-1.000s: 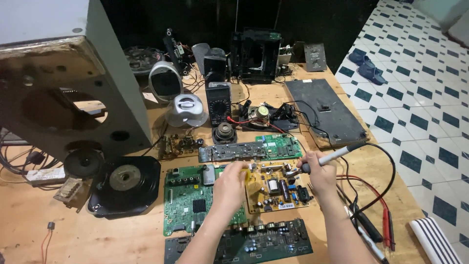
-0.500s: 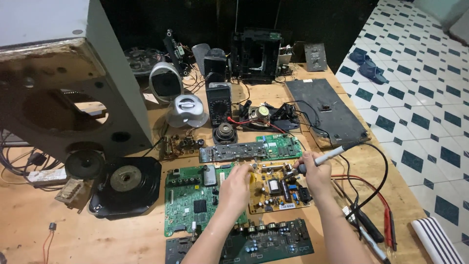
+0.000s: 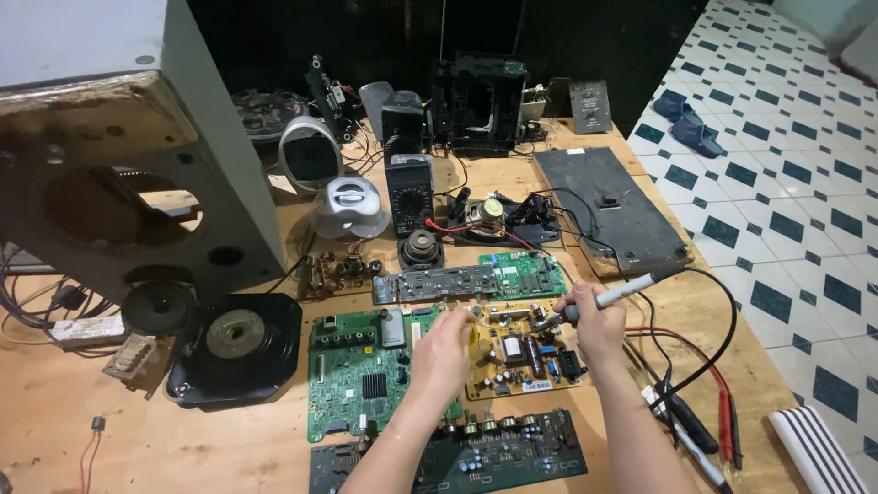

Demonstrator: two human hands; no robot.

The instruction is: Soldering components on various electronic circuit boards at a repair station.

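Bench: your wooden bench (image 3: 183,448) is crowded with boards, speakers and cables nearly to every edge.
Right hand: your right hand (image 3: 599,325) is clamped on the soldering iron (image 3: 631,290), tip down on the yellow circuit board (image 3: 517,352) near the bench's front edge.
Left hand: your left hand (image 3: 444,352) rests on that board's left side, fingers curled; I cannot tell whether they pinch anything.
Neighbours: a green circuit board (image 3: 352,375) lies just beside it, left.
Left end: a grey speaker cabinet (image 3: 110,155) stands there.
Room: blue-and-white tiled floor (image 3: 786,183) runs past the right edge.
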